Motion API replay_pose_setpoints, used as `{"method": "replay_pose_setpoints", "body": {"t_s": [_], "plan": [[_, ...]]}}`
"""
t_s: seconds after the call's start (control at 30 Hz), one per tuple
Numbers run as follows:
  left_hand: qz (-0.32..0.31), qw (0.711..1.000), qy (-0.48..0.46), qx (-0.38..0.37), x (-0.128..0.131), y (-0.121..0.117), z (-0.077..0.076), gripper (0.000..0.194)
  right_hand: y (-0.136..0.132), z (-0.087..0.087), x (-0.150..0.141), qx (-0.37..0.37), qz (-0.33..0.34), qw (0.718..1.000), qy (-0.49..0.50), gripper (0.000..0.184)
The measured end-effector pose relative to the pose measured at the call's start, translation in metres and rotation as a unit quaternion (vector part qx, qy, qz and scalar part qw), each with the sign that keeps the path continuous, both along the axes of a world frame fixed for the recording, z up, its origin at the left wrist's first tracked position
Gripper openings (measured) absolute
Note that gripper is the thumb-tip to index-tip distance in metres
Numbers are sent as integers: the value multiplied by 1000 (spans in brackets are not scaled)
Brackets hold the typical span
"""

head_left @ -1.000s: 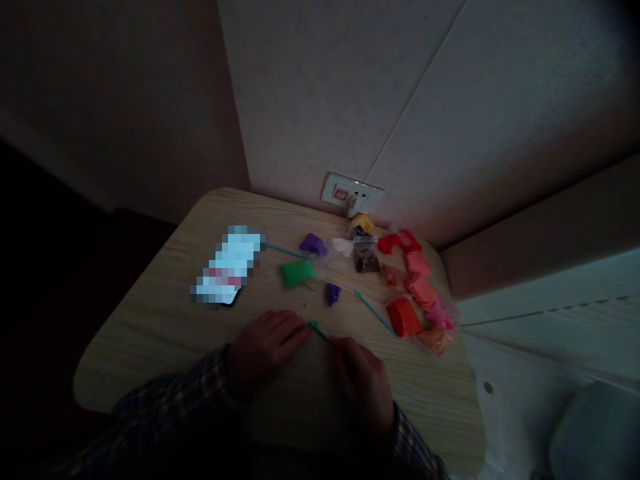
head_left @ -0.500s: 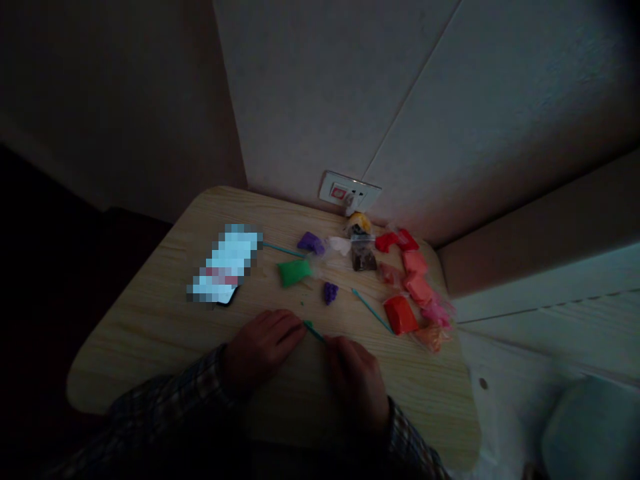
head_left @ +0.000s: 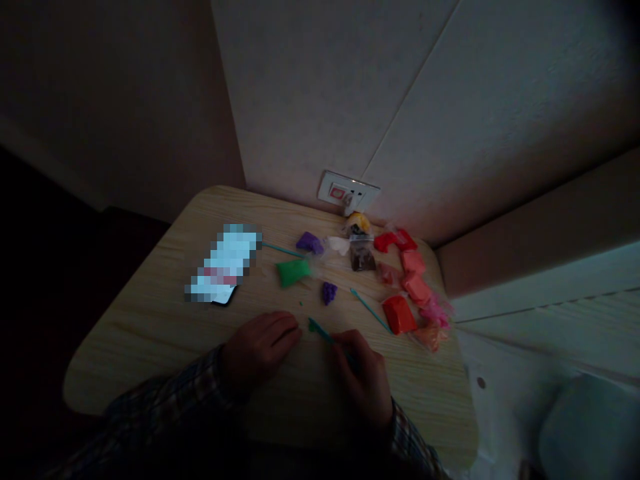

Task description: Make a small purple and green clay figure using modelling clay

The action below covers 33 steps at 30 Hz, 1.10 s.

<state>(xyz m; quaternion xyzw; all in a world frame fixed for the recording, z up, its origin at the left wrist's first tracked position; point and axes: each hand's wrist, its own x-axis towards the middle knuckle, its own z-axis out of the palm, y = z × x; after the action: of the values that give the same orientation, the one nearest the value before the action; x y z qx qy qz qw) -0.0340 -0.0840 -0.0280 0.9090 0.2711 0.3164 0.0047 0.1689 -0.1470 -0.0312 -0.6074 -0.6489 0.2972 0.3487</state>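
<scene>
My right hand (head_left: 363, 373) is closed round a teal plastic clay modelling tool (head_left: 323, 332), its tip pointing up and left. Under the tip a small bit of green clay (head_left: 312, 327) lies on the table; in the dim light I cannot tell whether tool and clay touch. Just left of the clay rests my left hand (head_left: 263, 347), its fingers bent and pressed together with nothing visible in them. Beyond the hands sits a small bunch of purple clay balls (head_left: 329, 293), like grapes. A tiny green crumb (head_left: 301, 303) lies nearer my left hand.
A second teal tool (head_left: 371, 311) lies right of the purple bunch, a third teal stick (head_left: 283, 249) beside the phone (head_left: 225, 263). Packets of green (head_left: 293, 273), purple (head_left: 309, 242) and red clay (head_left: 399, 315), among several others, line the wooden table (head_left: 150, 320) before a wall socket (head_left: 349, 192).
My right hand has shifted slightly right and raised the tool to a steeper angle. My left fingertips have drawn back left from the green clay, leaving a gap.
</scene>
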Motion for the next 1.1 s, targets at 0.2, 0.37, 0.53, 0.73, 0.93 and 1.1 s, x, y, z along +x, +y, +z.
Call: {"method": "replay_pose_setpoints", "body": {"t_s": [0.2,0.37,0.53,0.73,0.93,1.1], "plan": [[5,999,2,-46,1,0,2,25,0,2,0,5,-14,1000,5,12],[-8,999,6,-50,3,1,3,23,-2,4,2,6,-48,999,7,12],[2,998,5,-69,10,1,-1,19,-3,2,4,-6,-72,997,7,13],[18,991,48,-121,22,5,-3,22,-6,1,6,12,-83,996,-2,13],[17,992,39,-119,22,5,-4,15,-9,-2,7,17,-90,996,-2,13],[28,990,40,-135,22,5,-3,10,-10,-1,6,7,-87,996,4,13]]}}
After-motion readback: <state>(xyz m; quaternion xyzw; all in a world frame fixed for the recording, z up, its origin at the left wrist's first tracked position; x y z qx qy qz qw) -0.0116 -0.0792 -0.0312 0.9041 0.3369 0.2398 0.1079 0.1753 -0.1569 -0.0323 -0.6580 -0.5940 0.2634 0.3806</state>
